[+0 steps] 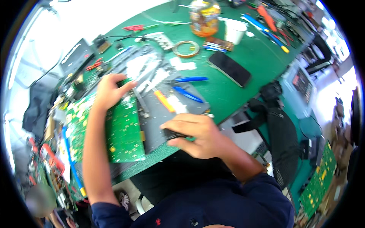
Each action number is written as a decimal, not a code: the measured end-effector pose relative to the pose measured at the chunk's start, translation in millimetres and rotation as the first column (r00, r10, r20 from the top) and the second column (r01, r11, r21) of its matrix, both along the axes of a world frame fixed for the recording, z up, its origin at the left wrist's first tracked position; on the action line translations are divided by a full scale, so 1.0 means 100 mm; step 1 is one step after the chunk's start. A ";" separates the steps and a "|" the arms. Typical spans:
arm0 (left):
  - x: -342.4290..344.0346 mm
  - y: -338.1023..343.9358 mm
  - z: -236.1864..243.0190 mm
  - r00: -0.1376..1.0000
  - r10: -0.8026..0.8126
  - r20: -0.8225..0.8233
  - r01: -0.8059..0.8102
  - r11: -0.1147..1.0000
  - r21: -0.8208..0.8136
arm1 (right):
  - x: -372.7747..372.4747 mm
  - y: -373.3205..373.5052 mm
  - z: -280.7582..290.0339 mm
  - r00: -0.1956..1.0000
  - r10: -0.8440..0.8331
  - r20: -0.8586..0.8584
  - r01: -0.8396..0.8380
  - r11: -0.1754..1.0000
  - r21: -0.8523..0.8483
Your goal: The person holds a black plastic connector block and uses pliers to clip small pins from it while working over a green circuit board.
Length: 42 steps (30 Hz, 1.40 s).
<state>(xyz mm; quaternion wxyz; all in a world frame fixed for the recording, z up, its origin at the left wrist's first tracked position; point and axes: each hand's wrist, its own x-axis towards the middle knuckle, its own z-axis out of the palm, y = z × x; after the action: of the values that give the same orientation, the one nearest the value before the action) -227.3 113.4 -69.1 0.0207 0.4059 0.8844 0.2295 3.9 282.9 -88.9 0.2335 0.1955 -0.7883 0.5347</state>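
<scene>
A large green circuit board [123, 131] lies on a grey mat [152, 125] on the left part of the bench, partly covered by my left forearm. My left hand [110, 92] is closed on the far part of the board, thumb pointing right. To the right of the board, over the mat's near edge, my right hand [199, 133] grips a small black object [174, 134]; my fingers hide most of it, and its kind is unclear. Beyond this hand lie an orange-handled tool [164, 101] and blue-handled pliers [190, 79]. A slim metal tool [141, 102] rests beside the board.
A dark phone [230, 68], a tape roll [186, 49], a white cup [235, 31] and a jar of orange contents [205, 19] stand or lie farther back on the green bench [258, 49]. Clutter fills the left. A black bag [279, 133] is at the right.
</scene>
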 end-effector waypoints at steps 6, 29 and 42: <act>0.23 0.17 -0.01 0.986 0.060 -0.153 -0.055 0.998 0.040 | -0.04 0.04 -0.02 0.994 -0.099 0.042 0.101 0.994 -0.045; 0.68 -0.98 0.09 0.984 0.009 0.179 -0.127 0.743 0.657 | -1.33 -0.63 0.55 0.986 0.124 0.114 -0.152 0.947 0.283; 0.61 -1.10 -0.17 0.824 -0.168 0.541 -0.392 0.520 0.759 | -1.55 -0.12 0.18 0.818 -0.354 0.454 -0.177 0.596 0.783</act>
<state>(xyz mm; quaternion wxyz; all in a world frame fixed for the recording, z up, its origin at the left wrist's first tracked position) -166.1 3.1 -86.5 0.0599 0.2174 0.6379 0.7364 -151.1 270.8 -70.9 -0.0967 0.0686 -0.9824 0.1444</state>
